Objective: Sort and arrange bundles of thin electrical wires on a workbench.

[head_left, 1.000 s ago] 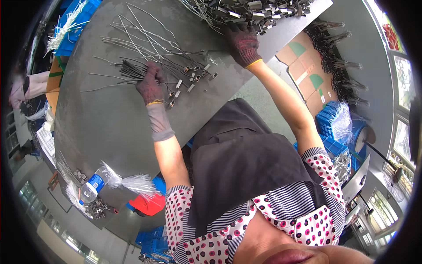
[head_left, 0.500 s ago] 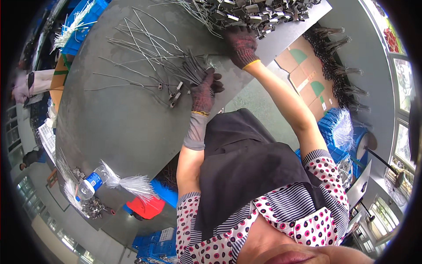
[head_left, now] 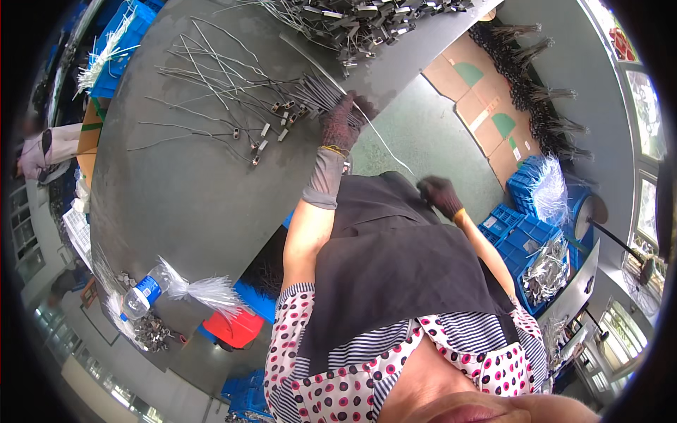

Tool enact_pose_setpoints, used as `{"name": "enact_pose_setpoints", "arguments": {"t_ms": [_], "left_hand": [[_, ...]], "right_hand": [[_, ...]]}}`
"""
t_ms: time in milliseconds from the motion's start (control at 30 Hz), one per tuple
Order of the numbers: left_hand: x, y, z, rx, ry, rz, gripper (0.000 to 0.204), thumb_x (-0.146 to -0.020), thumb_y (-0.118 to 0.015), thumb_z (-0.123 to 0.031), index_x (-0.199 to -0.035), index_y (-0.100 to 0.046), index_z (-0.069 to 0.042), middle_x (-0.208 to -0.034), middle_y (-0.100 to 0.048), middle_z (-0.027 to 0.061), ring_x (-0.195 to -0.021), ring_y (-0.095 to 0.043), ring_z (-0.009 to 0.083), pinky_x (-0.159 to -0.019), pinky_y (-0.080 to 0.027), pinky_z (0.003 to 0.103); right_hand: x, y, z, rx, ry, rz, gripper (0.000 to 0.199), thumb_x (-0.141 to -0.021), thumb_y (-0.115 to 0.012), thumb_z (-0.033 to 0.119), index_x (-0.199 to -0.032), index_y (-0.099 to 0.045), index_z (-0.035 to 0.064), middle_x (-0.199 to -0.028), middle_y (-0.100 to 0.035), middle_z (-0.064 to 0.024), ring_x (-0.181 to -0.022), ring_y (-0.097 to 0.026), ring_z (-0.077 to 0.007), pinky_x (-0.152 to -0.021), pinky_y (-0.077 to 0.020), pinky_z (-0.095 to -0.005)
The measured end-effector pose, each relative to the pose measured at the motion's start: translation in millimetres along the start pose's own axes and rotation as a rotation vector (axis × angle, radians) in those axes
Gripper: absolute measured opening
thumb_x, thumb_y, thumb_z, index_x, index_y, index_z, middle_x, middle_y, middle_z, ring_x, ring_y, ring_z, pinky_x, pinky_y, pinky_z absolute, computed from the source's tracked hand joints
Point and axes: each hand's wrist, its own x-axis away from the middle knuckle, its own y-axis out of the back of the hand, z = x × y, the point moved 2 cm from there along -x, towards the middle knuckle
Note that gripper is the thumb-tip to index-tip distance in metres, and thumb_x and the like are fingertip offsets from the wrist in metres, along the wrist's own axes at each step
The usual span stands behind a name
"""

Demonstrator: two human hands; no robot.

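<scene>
My left hand (head_left: 343, 125), in a dark glove with a grey cuff, is closed around a bundle of black cables (head_left: 319, 93) at the table edge. Their thin ends fan out leftward, and small metal-ended connectors (head_left: 259, 149) lie below the bundle. A thin white strip (head_left: 384, 143) passes at the left hand, running from the table out over the edge. Near its lower end, in front of my dark apron, is my gloved right hand (head_left: 441, 196). The right fingers look curled and slightly blurred; whether they hold the strip's tip does not show.
A heap of cables with metal connectors (head_left: 352, 25) covers the table's far side. A plastic bottle (head_left: 146, 290) lies by bundles of white strips (head_left: 215, 296) at the left. To the right are blue crates (head_left: 525, 247) and cardboard (head_left: 469, 102) with black cable bundles (head_left: 532, 92).
My right hand has come back from the far heap to in front of the apron. A white strip now extends past my left hand, which has shifted slightly right and away with the cables.
</scene>
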Motion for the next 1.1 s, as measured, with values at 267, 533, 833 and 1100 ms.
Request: {"name": "enact_pose_setpoints", "arguments": {"t_ms": [267,533,833,1100], "left_hand": [[8,-18,-36,-0.156,-0.303,-0.008,0.022,-0.095,-0.064,-0.031,-0.099,-0.063,-0.009,-0.087,-0.065,0.0041,-0.083,-0.066,0.0208,-0.085,-0.057,0.048],[28,-12,-60,-0.143,-0.467,-0.025,0.022,-0.096,-0.064,-0.032,-0.100,-0.060,-0.010,-0.084,-0.062,0.0037,-0.078,-0.062,0.0169,-0.081,-0.057,0.039],[78,-9,1,-0.433,-0.187,-0.013,0.033,-0.099,-0.058,-0.028,-0.123,-0.058,-0.005,-0.100,-0.067,0.0087,-0.085,-0.070,0.0261,-0.067,-0.061,0.046],[101,-23,-37,-0.498,-0.477,-0.239,0.029,-0.093,-0.067,-0.033,-0.093,-0.068,-0.005,-0.068,-0.064,0.0045,-0.053,-0.063,0.0147,-0.044,-0.055,0.029]], "right_hand": [[88,28,-95,-0.071,-0.168,-0.191,0.036,-0.084,-0.069,0.031,-0.093,-0.072,-0.0038,-0.080,-0.072,-0.0151,-0.071,-0.064,-0.0178,-0.066,-0.0505,-0.0337],[92,58,-95,-0.011,-0.204,-0.211,0.037,-0.084,-0.070,0.031,-0.085,-0.070,-0.0054,-0.069,-0.066,-0.0097,-0.062,-0.059,-0.0164,-0.059,-0.0475,-0.0337],[17,19,-18,-0.143,-0.181,-0.121,0.028,-0.086,-0.068,0.025,-0.077,-0.065,-0.0007,-0.057,-0.058,-0.0069,-0.047,-0.054,-0.0143,-0.040,-0.0430,-0.0299],[-22,-67,123,-0.345,0.077,0.249,0.027,-0.090,-0.063,0.027,-0.082,-0.063,0.0014,-0.064,-0.056,-0.0034,-0.049,-0.050,-0.0120,-0.045,-0.0438,-0.0283]]}}
